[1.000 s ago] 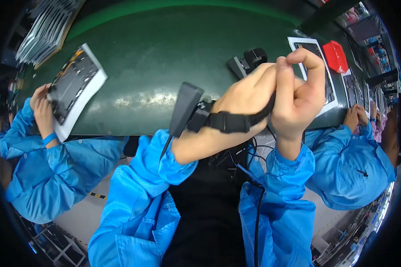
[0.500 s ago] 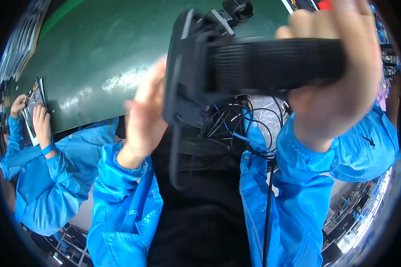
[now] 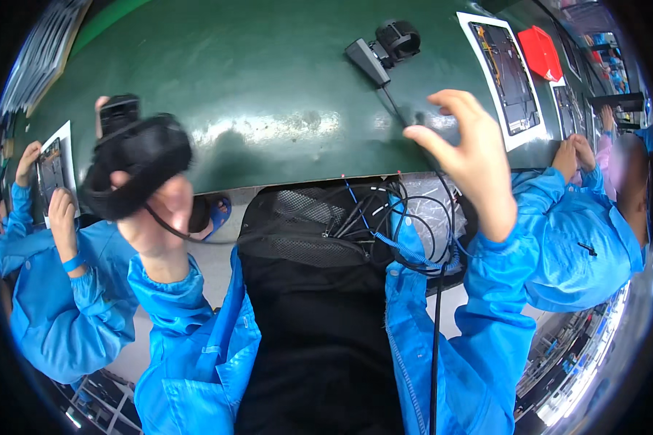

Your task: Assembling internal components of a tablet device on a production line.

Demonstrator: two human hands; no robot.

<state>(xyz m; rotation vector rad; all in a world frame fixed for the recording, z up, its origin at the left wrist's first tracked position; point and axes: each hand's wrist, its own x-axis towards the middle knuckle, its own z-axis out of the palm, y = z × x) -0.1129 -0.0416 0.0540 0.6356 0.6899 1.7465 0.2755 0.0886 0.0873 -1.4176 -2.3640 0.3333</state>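
At the left, my left hand (image 3: 159, 225) is raised with a black strapped device (image 3: 139, 163) around its fingers, and a thin black cable runs down from it. The strap and a small box-like part hide most of these fingers. My right hand (image 3: 479, 163) hovers empty over the table's near edge, thumb and fingers spread apart. Beyond it on the green table (image 3: 268, 72) lies a second black device (image 3: 370, 64) with a rounded strap (image 3: 400, 40). Its cable passes behind my right fingertips.
Tangled black cables (image 3: 413, 225) and a blue coiled cord (image 3: 406, 252) hang at my lap. To the right are a tablet-like panel on a white sheet (image 3: 511, 80) and a red tray (image 3: 540, 52). Co-workers in blue sit on both sides; the left one handles another panel (image 3: 51, 170).
The black strapped device has moved from the middle to the left with my left hand. My right hand, earlier at its strap, has let go and come down toward the table edge.
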